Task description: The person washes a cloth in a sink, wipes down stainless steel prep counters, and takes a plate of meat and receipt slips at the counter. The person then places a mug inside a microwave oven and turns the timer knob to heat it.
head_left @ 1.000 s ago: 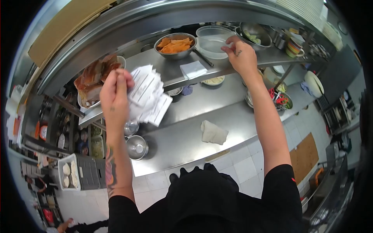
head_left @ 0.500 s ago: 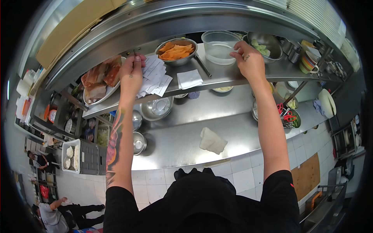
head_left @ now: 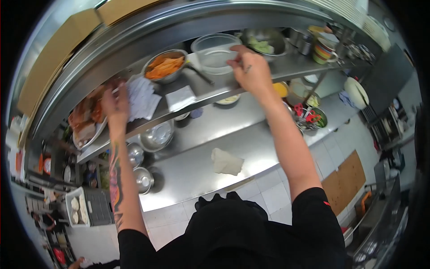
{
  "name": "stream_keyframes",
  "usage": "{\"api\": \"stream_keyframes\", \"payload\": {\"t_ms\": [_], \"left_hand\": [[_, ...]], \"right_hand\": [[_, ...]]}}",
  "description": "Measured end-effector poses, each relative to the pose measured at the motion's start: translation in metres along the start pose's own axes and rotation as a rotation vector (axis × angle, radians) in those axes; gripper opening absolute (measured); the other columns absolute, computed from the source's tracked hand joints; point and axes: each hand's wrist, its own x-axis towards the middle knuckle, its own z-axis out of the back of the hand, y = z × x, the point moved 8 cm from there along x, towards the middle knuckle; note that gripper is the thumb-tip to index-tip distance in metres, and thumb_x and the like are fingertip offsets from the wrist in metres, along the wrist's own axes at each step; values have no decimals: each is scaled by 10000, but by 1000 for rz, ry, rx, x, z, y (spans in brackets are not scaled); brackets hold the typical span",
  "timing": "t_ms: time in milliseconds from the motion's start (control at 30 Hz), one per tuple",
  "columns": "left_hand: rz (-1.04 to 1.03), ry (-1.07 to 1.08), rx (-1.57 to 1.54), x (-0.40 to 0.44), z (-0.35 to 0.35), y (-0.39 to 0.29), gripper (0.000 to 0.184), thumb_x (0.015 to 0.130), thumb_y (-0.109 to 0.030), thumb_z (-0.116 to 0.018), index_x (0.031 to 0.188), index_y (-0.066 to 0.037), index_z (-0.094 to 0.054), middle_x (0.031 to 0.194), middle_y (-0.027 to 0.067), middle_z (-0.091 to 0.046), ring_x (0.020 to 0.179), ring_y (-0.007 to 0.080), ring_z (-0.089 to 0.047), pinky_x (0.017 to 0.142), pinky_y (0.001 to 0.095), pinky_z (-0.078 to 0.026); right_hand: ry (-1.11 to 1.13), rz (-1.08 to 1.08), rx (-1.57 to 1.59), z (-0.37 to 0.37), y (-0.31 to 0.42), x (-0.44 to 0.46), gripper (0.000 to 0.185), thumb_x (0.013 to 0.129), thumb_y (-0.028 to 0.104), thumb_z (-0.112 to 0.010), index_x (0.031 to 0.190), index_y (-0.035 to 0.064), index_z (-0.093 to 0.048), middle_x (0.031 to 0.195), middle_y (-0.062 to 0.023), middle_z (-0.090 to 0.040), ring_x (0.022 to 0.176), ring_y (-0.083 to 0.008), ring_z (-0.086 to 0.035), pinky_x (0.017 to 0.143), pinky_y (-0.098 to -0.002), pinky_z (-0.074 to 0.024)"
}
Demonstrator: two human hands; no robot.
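Head view: we see the front edge of the shelf (head_left: 215, 93) running above the worktop (head_left: 188, 175), whose steel spreads on both sides of a cloth (head_left: 227, 162); a rail (head_left: 170, 29) limits reach behind. Between the hands come a bowl (head_left: 173, 78) of orange strips, folded paper (head_left: 181, 98) and a dark tool (head_left: 201, 75); meat (head_left: 85, 120) crowds the left end. The slips (head_left: 142, 99) are fanned over the shelf beside the left hand (head_left: 117, 104) (blurred, so we cannot tell whether it pinches anything). The right hand (head_left: 253, 74) bends over the tub (head_left: 215, 61), thumb and forefinger parted; we cannot tell whether they touch it.
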Motion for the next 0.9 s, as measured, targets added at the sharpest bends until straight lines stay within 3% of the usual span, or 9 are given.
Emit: {"api": "stream_keyframes", "payload": {"t_ms": [133, 267, 367, 433, 533, 567, 600, 767, 900], "left_hand": [[-48, -60, -67, -28, 26, -27, 385, 939, -40, -557, 1313, 33, -501, 1245, 157, -600, 1113, 201, -579, 913, 323, -477], [66, -166, -150, -118, 55, -35, 411, 965, -20, -509, 1372, 13, -457, 1230, 172, -589, 1122, 220, -581, 955, 330, -456], [124, 120, 13, -215, 41, -14, 391, 971, -43, -516, 1352, 31, -472, 1226, 137, -563, 1092, 206, -571, 938, 321, -463], [207, 206, -23, -268, 18, -17, 348, 916, -39, -554, 1262, 8, -565, 1151, 118, -611, 971, 180, -601, 804, 282, -486], [312, 277, -59, -352, 1, -5, 374, 864, 65, -545, 1231, -4, -573, 1155, 151, -593, 936, 213, -643, 730, 287, -532], [405, 365, -52, -371, -4, -6, 380, 860, 74, -534, 1230, -5, -577, 1164, 160, -584, 913, 219, -651, 705, 287, -543], [442, 387, -87, -384, -8, -11, 378, 860, 72, -538, 1228, -1, -579, 1162, 164, -580, 894, 221, -656, 707, 288, -544], [405, 564, -213, -395, -22, -23, 311, 887, 36, -565, 1190, -21, -608, 1153, 144, -585, 866, 198, -650, 686, 280, -527], [326, 686, -156, -397, -24, -11, 275, 891, 50, -553, 1146, -20, -626, 1098, 159, -611, 849, 231, -634, 698, 289, -536]], "right_hand": [[-88, -111, 342, 27, 11, -44, 158, 856, 84, -660, 1003, 25, -659, 708, -106, -638, 623, -190, -615, 568, -302, -468], [43, -426, 592, -15, -21, -183, 81, 920, 57, -588, 929, 7, -651, 691, -7, -596, 613, -58, -544, 545, -221, -429], [419, -555, 441, -100, -62, -329, 128, 897, 157, -636, 981, 61, -650, 721, -47, -619, 672, -186, -605, 624, -307, -484], [450, -265, 112, -118, -67, -398, 196, 847, 195, -668, 1018, 98, -663, 795, -102, -643, 799, -298, -641, 742, -397, -505], [629, -134, 275, -129, -84, -438, 244, 818, 183, -667, 1052, 115, -689, 936, -137, -675, 947, -325, -639, 852, -430, -497], [900, -341, 339, -134, -109, -430, 290, 812, 166, -662, 1095, 118, -702, 1008, -134, -701, 929, -312, -659, 862, -400, -517], [785, -678, 354, -107, -137, -407, 236, 797, 147, -661, 1019, 93, -719, 991, -111, -721, 844, -284, -685, 820, -381, -537], [-332, -674, 300, 157, -228, -176, 301, 989, 306, -520, 947, 41, -657, 830, -44, -675, 559, -110, -582, 507, -253, -456], [-547, -627, 237, 258, -322, -71, 265, 959, 256, -601, 1096, 31, -626, 963, -51, -669, 620, -119, -609, 496, -256, -465]]}}
